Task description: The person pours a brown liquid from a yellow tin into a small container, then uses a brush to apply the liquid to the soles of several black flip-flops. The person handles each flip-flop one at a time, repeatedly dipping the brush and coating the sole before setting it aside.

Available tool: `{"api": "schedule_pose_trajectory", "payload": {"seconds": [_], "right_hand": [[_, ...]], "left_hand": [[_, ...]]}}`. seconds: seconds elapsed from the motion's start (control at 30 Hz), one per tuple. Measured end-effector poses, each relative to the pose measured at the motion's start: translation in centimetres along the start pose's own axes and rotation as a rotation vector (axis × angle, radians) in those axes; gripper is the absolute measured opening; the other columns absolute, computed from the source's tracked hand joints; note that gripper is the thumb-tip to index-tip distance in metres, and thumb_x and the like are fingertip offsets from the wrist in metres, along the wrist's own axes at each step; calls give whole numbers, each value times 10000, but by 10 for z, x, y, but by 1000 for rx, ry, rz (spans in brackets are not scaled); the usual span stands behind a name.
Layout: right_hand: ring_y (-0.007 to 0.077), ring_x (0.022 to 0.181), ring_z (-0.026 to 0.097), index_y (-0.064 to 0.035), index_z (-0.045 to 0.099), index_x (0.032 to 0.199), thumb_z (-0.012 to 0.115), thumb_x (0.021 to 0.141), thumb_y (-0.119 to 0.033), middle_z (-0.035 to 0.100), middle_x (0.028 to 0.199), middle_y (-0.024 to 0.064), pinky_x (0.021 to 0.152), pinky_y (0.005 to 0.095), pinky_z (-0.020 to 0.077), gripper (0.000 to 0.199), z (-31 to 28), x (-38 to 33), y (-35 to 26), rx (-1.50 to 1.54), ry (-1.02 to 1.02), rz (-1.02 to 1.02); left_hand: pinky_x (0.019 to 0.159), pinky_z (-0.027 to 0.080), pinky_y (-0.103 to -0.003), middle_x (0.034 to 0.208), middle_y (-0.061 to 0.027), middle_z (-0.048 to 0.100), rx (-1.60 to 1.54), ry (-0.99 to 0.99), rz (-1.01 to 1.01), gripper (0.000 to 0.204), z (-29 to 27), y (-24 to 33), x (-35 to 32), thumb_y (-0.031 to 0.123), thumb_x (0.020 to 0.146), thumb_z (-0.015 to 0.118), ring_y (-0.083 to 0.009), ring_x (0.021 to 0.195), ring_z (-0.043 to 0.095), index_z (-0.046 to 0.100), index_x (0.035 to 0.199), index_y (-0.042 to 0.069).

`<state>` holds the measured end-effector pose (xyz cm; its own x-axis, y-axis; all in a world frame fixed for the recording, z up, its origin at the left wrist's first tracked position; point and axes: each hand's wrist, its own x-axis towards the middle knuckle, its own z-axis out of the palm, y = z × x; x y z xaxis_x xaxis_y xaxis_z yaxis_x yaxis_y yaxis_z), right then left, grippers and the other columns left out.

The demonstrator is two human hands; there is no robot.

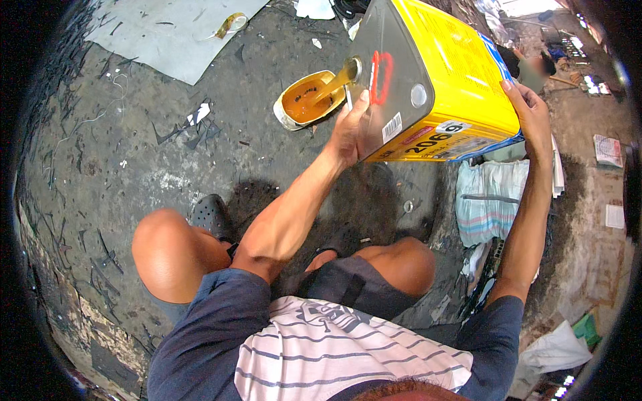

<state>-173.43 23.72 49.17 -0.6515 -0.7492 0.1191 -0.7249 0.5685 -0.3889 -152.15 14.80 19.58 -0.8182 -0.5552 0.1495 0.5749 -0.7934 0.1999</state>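
Note:
A large rectangular metal can (461, 73), yellow with a blue end and a grey top, is tilted on its side between my hands. My left hand (349, 132) grips its lower edge by the grey top, beside the spout, thumb against the metal. At the far end, my right hand (528, 113) is wrapped round the can's corner. Thick amber liquid (332, 88) runs from the spout into a pale oval tub (289, 119) on the floor, which holds a pool of it. A red handle (382, 78) lies on the can's top.
A grey sheet (160, 40) with a roll of tape (235, 23) lies at the far left. Dark scraps (190, 134) litter the floor. To the right stands a striped woven sack (485, 207). Another person (535, 70) is behind the can. A white bag (555, 347) lies at lower right.

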Motion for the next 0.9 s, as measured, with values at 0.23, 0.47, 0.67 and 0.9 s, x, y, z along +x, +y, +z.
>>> {"api": "schedule_pose_trajectory", "payload": {"seconds": [0.23, 0.47, 0.67, 0.9], "right_hand": [[220, 985, 703, 38, 735, 1154, 738, 901, -523, 754, 1067, 163, 916, 334, 506, 616, 6, 4, -2, -1, -9, -1], [217, 977, 705, 33, 740, 1148, 746, 888, -526, 755, 1064, 165, 910, 337, 508, 617, 14, 10, 11, -74, 5, 0], [207, 957, 699, 39, 742, 1131, 745, 895, -522, 757, 1059, 148, 883, 337, 509, 608, 26, 2, 9, 38, -2, 29], [152, 952, 683, 115, 637, 1258, 751, 943, -448, 726, 1098, 141, 860, 260, 515, 655, 30, 0, 18, 52, -79, 53]], "left_hand": [[1227, 325, -486, 1592, -167, 383, 18, 56, 13, 696, -8, -1, 2, 511, 1082, 409, -337, 1463, 400, 262, 1589, 57], [1057, 515, -483, 1362, -107, 575, -117, 145, -28, 601, -19, -5, 3, 468, 1028, 609, -257, 1242, 598, 434, 1452, 79], [1239, 292, -456, 1583, -105, 410, 15, 161, -23, 791, -6, -2, -8, 581, 1023, 529, -285, 1478, 376, 310, 1578, 63], [1257, 250, -446, 1636, -108, 351, 31, 166, -69, 976, -17, -8, -8, 654, 928, 635, -286, 1508, 332, 269, 1601, 50]]}}
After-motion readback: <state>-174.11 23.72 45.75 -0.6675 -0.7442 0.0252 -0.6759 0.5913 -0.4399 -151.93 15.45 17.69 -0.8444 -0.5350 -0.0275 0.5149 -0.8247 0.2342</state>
